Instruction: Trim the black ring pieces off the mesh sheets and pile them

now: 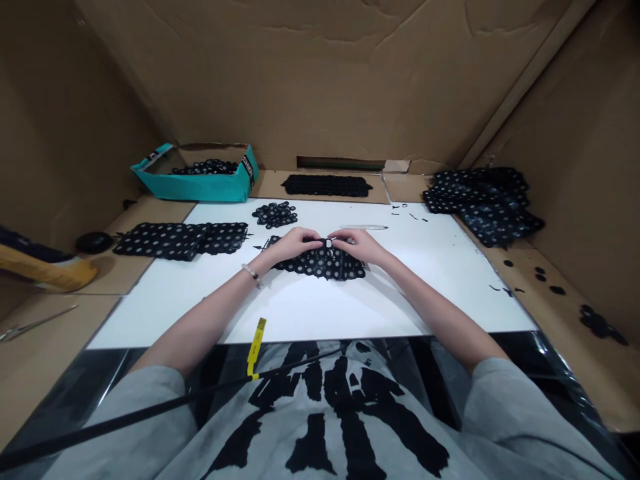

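Note:
A black sheet with rows of pale round holes (325, 265) lies on the white board (320, 310) in front of me. My left hand (299, 244) pinches its far edge from the left, fingers closed. From the right, my right hand (357, 244) pinches the same edge, the two sets of fingertips nearly touching. A small pale spot shows between them. Just beyond is a pile of small black rings (275, 214), and a thin white pen-like tool (364, 227) lies behind my right hand.
More black dotted sheets lie at left (170, 241) and back right (483, 200). A teal box (200, 187) holds black rings. A black stack (326, 185) sits at the back. Scissors (37, 323) and a yellow package (55, 267) are far left; black scraps (595, 321) far right.

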The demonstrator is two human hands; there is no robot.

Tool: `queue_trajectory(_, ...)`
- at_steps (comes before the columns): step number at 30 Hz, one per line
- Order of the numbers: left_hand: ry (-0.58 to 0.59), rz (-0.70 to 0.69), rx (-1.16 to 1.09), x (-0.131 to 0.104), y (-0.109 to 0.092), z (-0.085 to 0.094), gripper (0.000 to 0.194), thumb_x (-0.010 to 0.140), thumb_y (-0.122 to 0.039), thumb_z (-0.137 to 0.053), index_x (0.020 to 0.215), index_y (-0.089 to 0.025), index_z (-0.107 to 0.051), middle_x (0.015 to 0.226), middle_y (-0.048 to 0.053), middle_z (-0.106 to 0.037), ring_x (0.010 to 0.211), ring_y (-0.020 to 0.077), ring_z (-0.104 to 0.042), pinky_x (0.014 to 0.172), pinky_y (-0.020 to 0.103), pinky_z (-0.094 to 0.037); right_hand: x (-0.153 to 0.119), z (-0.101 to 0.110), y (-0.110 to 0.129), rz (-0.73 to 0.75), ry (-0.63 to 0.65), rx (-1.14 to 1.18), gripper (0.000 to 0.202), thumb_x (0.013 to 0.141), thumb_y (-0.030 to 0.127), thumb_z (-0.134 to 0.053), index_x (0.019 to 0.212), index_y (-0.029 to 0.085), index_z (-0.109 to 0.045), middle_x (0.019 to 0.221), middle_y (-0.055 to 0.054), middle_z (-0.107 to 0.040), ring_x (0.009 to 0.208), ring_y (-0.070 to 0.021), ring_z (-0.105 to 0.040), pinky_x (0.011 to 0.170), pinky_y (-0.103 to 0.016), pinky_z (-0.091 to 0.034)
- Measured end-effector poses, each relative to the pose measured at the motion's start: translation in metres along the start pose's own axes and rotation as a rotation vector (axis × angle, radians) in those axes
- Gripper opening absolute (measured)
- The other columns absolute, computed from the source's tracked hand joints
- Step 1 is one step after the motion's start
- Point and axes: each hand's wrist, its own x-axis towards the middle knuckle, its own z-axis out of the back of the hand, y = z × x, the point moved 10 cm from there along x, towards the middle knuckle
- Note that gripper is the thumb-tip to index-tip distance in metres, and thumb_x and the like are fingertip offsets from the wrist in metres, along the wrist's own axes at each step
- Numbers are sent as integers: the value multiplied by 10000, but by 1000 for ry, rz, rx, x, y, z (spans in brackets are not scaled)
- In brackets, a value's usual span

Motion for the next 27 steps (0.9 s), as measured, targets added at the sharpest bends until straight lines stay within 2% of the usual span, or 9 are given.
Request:
queue_trajectory(2,-25,-17,26,-1,-2,2,333,868,-488,-591,873,-192,-742,889,35,-756,833,217,-652,804,324,-481,-1,-7,-1,-14,13,13,249,887,321,-592,1040,232,-767,1080,-44,-756,982,-214,-662,930,-343,-457)
queue_trajectory(6,-127,-79,157,-2,-10,12,260,846,-443,-637,911,-214,-744,954,48,-760,927,234,-648,903,358,-451,-1,-15,-12,-92,-6,59,275,857,179,-530,966,219,-780,971,-19,-771,939,-200,-673,898,-321,-472)
queue_trajectory(9,-130,-83,166,-2,-11,12,229,852,-415,-629,895,-218,-739,937,45,-753,926,229,-642,902,358,-448,-1,-14,-14,-105,-8,25,282,847,154,-525,934,228,-783,945,-12,-772,935,-205,-672,910,-333,-468)
queue_trajectory(12,-102,-49,85,-1,-6,10,243,874,-404,-587,880,-209,-734,917,43,-744,890,217,-639,859,340,-463,-2,-11,-6,-74,-5,-32,274,874,188,-538,971,267,-781,1023,-11,-769,1009,-228,-665,969,-368,-448)
queue_trajectory(15,-87,-41,45,0,-6,7,255,888,-403,-566,897,-200,-720,937,41,-735,886,213,-624,851,342,-456,-4,-11,2,-39,-19,-45,229,900,294,-574,1015,270,-771,1039,-23,-765,1005,-236,-667,964,-374,-448)
queue_trajectory(20,-223,-70,259,-8,-23,18,230,884,-425,-605,913,-225,-715,1003,53,-734,1053,269,-528,975,429,-333,-2,-18,-6,-54,-31,-23,163,851,300,-639,899,198,-758,894,-34,-761,857,-205,-660,834,-317,-459)
queue_trajectory(24,-196,-73,354,-13,-33,14,267,827,-493,-695,887,-237,-734,1003,65,-751,1073,302,-480,956,472,-268,-1,-21,-8,-31,-46,90,208,857,345,-631,903,182,-751,890,-37,-755,832,-194,-649,801,-296,-454)
queue_trajectory(27,-182,-51,316,-12,-30,12,269,849,-494,-668,889,-243,-754,973,57,-764,1045,290,-489,942,470,-270,-2,-21,-7,-27,-49,115,214,851,350,-636,902,180,-755,885,-40,-757,822,-195,-648,788,-294,-450)
